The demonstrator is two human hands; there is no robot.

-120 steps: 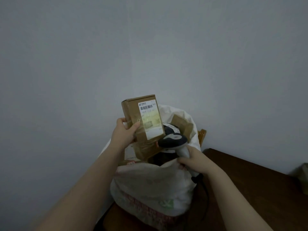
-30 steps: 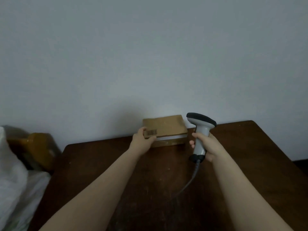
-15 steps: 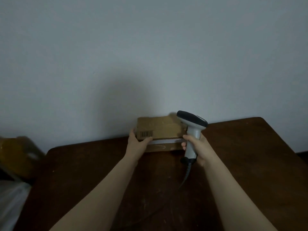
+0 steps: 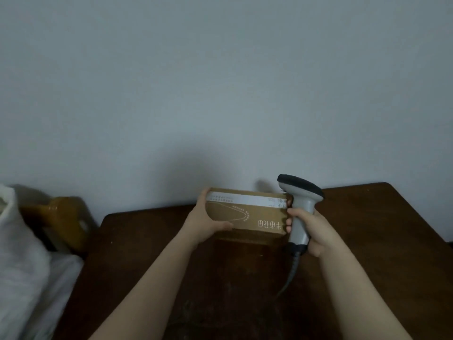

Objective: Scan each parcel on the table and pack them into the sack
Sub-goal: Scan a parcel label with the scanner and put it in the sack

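Left hand [image 4: 207,224] grips the box [image 4: 247,215], right [image 4: 310,230] clasps the scanner [image 4: 300,209]; best turn the barcode towards it.

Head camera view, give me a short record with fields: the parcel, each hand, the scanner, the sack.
parcel: brown box, tilted up off the table, printed face toward camera, print upside down
left hand: grips the box's left end
right hand: holds the scanner, fingers touching the box's right end
barcode: not visible
sack: white, at left edge
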